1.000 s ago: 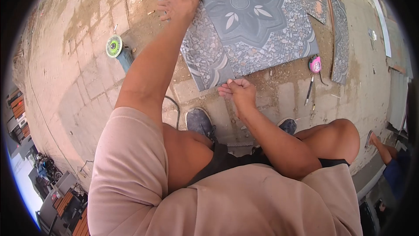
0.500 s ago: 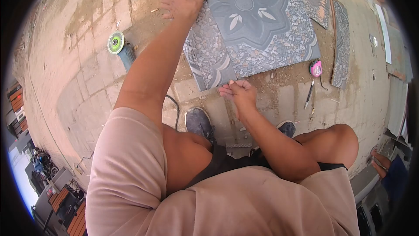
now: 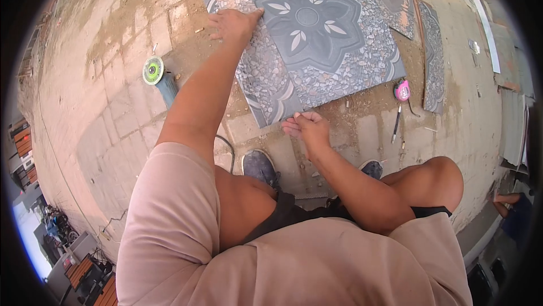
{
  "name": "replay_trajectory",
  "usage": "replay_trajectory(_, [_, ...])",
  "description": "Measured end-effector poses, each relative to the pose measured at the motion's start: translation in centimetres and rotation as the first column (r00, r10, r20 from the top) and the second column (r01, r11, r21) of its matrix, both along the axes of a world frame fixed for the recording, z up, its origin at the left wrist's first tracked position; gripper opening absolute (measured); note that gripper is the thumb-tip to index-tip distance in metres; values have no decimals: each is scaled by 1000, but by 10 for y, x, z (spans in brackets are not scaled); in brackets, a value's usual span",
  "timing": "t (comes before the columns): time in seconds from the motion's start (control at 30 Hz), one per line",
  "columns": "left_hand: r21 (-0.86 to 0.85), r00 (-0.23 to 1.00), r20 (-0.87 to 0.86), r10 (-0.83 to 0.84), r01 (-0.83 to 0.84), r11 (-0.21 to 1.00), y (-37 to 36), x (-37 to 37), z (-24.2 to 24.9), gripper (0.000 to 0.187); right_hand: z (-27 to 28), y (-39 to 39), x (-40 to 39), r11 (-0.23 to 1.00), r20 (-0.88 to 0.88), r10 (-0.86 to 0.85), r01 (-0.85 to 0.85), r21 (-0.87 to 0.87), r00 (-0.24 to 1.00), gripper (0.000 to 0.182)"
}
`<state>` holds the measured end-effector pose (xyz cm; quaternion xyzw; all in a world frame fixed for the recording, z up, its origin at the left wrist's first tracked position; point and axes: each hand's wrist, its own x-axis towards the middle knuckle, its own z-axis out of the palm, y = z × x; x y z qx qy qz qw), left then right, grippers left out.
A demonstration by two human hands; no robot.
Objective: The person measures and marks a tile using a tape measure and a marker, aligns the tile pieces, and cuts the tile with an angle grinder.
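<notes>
My left hand (image 3: 233, 24) lies with spread fingers on the far part of a pebble-patterned tile (image 3: 266, 74), its thumb at the edge of a larger flower-patterned tile (image 3: 350, 76). The flower tile appears to overlap the pebble one. At the near corner, my right hand (image 3: 310, 127) is turned partly palm up. Its thumb and forefinger are closed at the pebble tile's near edge, and the other fingers curl beside it. Whether any finger reaches under the tile is hidden. Left of my left forearm, an angle grinder (image 3: 161, 79) with a green-centred disc rests on the ground.
A pink tape measure (image 3: 402, 91) and a dark marker-like stick (image 3: 397, 124) lie right of the tiles. Further right are a narrow tile strip (image 3: 434, 60) and another tile piece (image 3: 393, 0). A black cable (image 3: 229, 147) curves near my shoe (image 3: 259, 167). Another person (image 3: 512, 210) is at the right edge.
The whole view has shifted slightly, so the tiles and grinder sit a little lower in it. Both hands keep about the same places on the tiles.
</notes>
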<state>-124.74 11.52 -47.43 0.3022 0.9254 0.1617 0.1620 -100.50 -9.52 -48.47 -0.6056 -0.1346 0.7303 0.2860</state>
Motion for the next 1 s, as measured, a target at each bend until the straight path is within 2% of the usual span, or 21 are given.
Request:
replay_trajectory(0.13, [-21,999,41,-19,20,1000,2,-2,0,125,-1,0,0,1000,-29,3,-2,21,1000,15])
replay_trajectory(0.6, [-4,998,10,-56,56,998,1,-7,-8,123,-2,-2,-5,999,-2,-42,42,8,999,15])
replay_trajectory(0.8, [44,999,38,-9,7,999,3,-3,1,120,0,-4,-1,1000,-8,-14,14,7,1000,16])
replay_trajectory(0.9, [-32,1000,17,21,-20,999,4,-1,1,118,-2,3,-4,1000,-17,-4,4,13,1000,15])
replay_trajectory(1.0, [-3,1000,22,14,-14,1000,1,1,6,118,2,2,-4,1000,9,0,0,-9,1000,14])
